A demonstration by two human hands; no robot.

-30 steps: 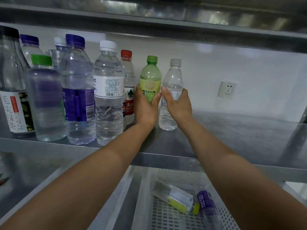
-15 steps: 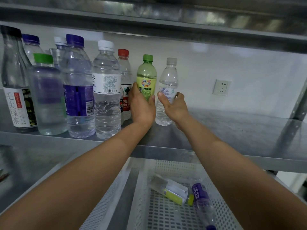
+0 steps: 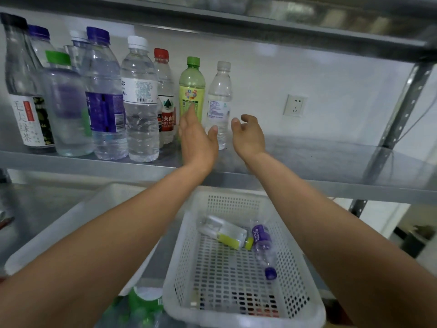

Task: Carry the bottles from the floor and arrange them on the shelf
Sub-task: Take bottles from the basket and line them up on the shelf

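Observation:
A green bottle with a green cap [image 3: 191, 89] and a small clear bottle with a clear cap [image 3: 220, 100] stand upright at the right end of a row on the metal shelf [image 3: 319, 159]. My left hand [image 3: 197, 140] hovers open just in front of the green bottle, holding nothing. My right hand [image 3: 248, 136] is open to the right of the clear bottle, fingers curled, apart from it. Below, a white perforated basket [image 3: 186, 256] holds a yellow-labelled bottle [image 3: 227, 233] and a purple-labelled bottle [image 3: 262, 245], both lying down.
Several larger bottles [image 3: 139, 100] crowd the shelf's left part. A wall socket [image 3: 295, 105] sits on the back wall. A shelf upright [image 3: 402, 110] rises at the right. A second white basket [image 3: 71, 223] lies left, with green-capped bottles [image 3: 144, 301] below.
Both hands have let go of the green and clear bottles and pulled back, fingers spread. The two bottles stay standing on the shelf. The view has tilted down toward the basket.

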